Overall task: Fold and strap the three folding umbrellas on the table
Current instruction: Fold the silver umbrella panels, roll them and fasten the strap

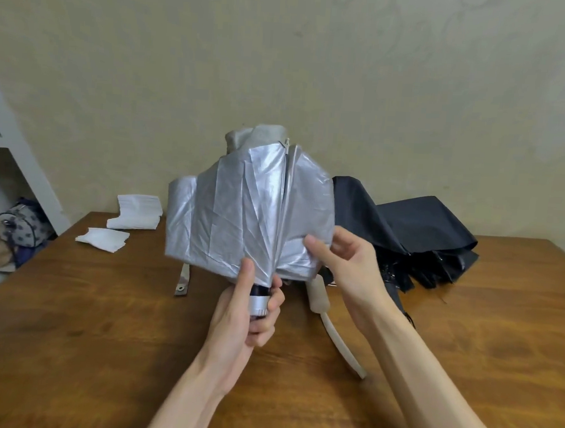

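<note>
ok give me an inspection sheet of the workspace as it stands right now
surface: wooden table, brown grain
job's things: silver umbrella held upright, canopy loose, its strap undone; dark umbrella heaped unstrapped behind it; beige handle lying on the table
clutter: white paper in two piles, far left
grippers: left hand grips the silver umbrella's handle; right hand pinches its canopy edge
cables: nothing seen
surroundings: plain wall; white shelf at left, patterned bag low beside it
</note>
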`<state>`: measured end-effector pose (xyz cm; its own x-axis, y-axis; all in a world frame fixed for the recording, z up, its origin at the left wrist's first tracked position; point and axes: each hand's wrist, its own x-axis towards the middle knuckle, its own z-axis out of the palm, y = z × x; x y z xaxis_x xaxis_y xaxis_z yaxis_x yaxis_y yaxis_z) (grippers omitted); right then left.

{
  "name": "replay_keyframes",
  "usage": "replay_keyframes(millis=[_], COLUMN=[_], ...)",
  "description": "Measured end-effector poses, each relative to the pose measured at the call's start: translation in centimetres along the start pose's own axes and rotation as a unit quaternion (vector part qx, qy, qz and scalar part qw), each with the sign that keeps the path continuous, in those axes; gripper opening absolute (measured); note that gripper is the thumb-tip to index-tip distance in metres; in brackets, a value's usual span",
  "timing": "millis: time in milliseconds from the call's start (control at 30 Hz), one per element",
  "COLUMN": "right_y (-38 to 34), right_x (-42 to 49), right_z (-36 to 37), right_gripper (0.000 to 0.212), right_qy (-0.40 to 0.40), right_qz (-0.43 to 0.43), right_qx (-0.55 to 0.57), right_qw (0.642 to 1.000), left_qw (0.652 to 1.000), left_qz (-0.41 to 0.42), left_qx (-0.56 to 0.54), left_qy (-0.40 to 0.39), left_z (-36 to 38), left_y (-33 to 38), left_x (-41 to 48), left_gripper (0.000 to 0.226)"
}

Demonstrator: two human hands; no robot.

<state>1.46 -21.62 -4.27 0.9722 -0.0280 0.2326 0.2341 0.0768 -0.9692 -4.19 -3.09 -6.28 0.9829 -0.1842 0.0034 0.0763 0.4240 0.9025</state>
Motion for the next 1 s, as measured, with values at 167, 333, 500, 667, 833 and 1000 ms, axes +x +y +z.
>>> replay_keyframes(millis=[167,333,500,667,833,1000], right_y=[-2.2,-4.1,-3.9,-2.9,-4.3,-4.9], right_x=[-0.1,-0.4,0.3,1.3,1.0,0.7], right_z=[-0.4,-0.7,-1.9,-4.1,-5.9,-6.3], right_gripper=[0.019,0.010,0.039,0.071,0.051,0.035], right_qy=[0.032,-0.004,-0.068,0.001,0.016,0.028], right_qz=[-0.046,-0.012,0.139,0.175,0.117,0.131], right_qx=[0.015,0.023,0.164,0.175,0.113,0.023], right_qw=[0.998,1.000,0.974,0.969,0.986,0.991], left_qw=[0.996,0.987,0.983,0.979,0.976,0.976], left_qz=[0.025,0.067,0.096,0.116,0.127,0.130], left_qx=[0.082,0.118,0.114,0.122,0.118,0.111], left_qy=[0.041,0.089,0.104,0.113,0.128,0.133], left_z=[-0.4,-0.4,-0.7,-1.0,-1.3,-1.6], left_y=[0.1,-0.5,-0.8,-0.8,-1.0,-1.1], left_x=[0.6,0.8,0.9,0.9,1.2,1.2], left_gripper=[0.068,0.060,0.057,0.054,0.063,0.059])
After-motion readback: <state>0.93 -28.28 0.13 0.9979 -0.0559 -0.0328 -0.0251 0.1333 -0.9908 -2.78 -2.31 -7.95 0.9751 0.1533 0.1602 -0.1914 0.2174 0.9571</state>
